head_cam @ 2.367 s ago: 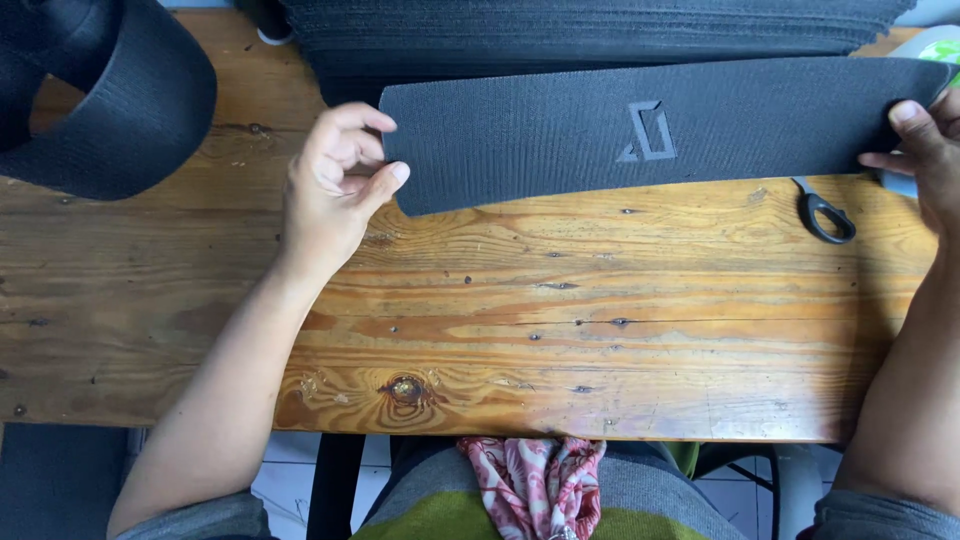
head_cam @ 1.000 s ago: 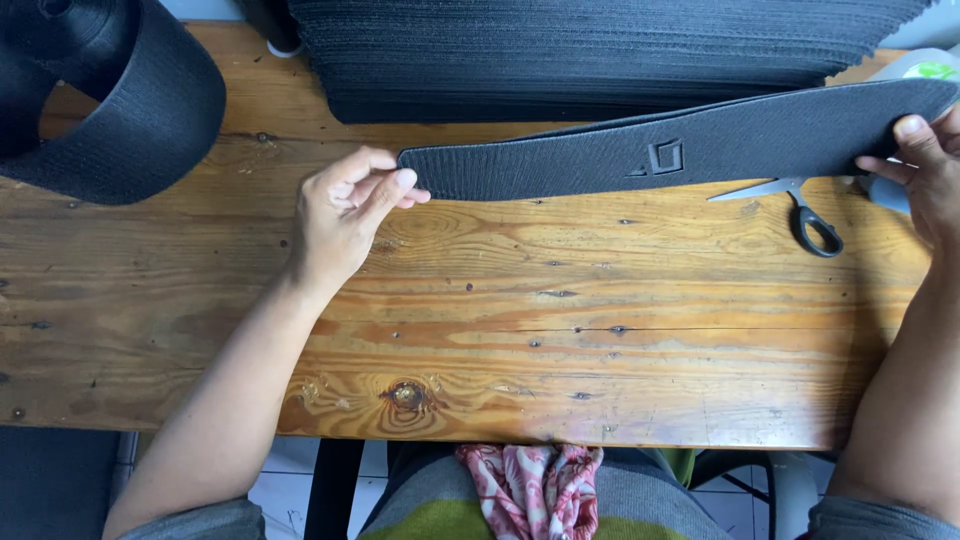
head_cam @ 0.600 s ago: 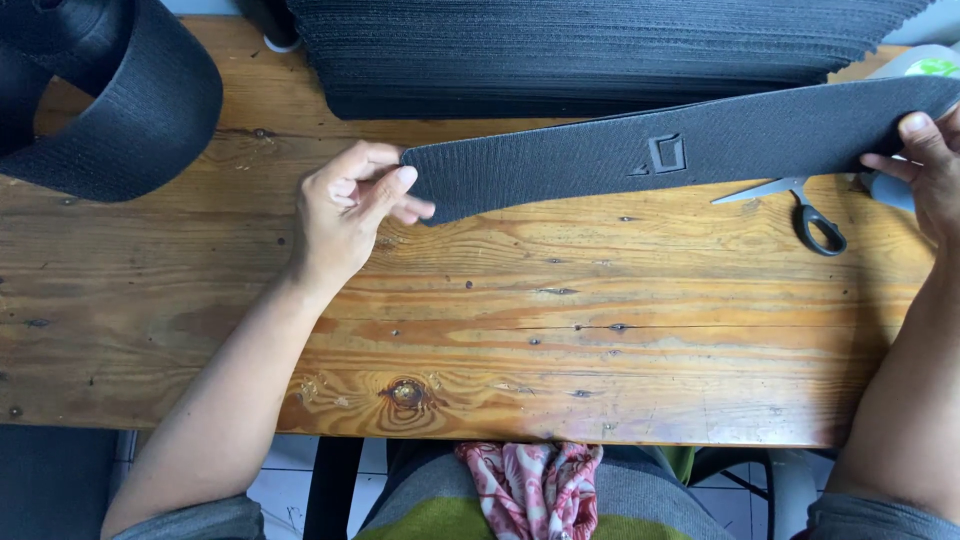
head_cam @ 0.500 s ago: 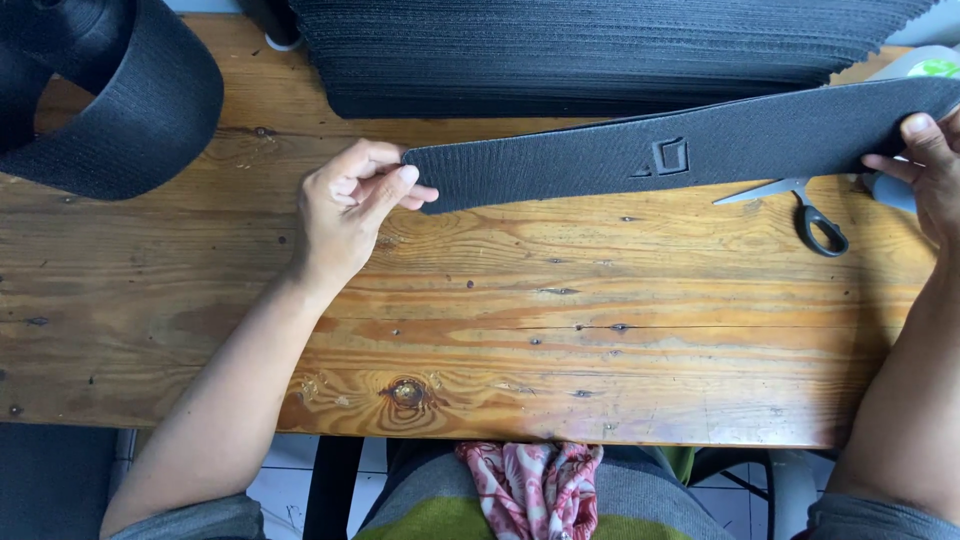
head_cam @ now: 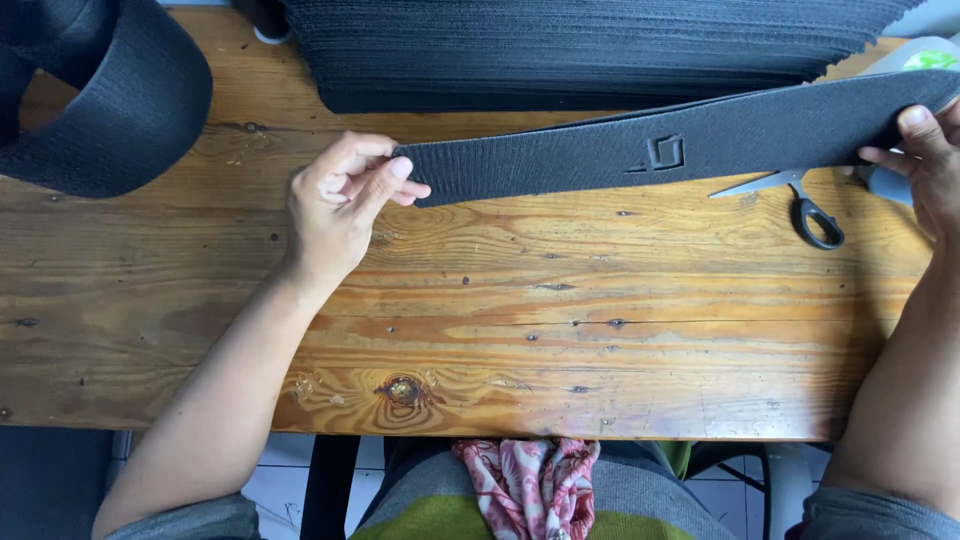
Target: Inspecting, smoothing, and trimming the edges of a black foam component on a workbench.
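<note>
Head view looks straight down on a wooden surface (head_cam: pixel 560 300) where a person stretches a long dark strip (head_cam: pixel 680 150) of ribbed fabric between both hands. The strip's long axis runs nearly along the far edge, tilted so its right end sits closer to the far right corner and its left end lower, toward the middle. The left hand (head_cam: pixel 340 200) has its grip pinched closed on the strip's left end; the right hand (head_cam: pixel 930 165) is closed on the right end, thumb on top. A small square mark shows on the strip right of centre. Compared with a couple of seconds ago, the piece shows as a much narrower band and slants instead of lying square. Scissors (head_cam: pixel 800 200) lie just under the strip near the right edge. A stack of dark sheets (head_cam: pixel 580 50) fills the far edge, and a roll of dark strap (head_cam: pixel 110 100) sits at the far left corner.
</note>
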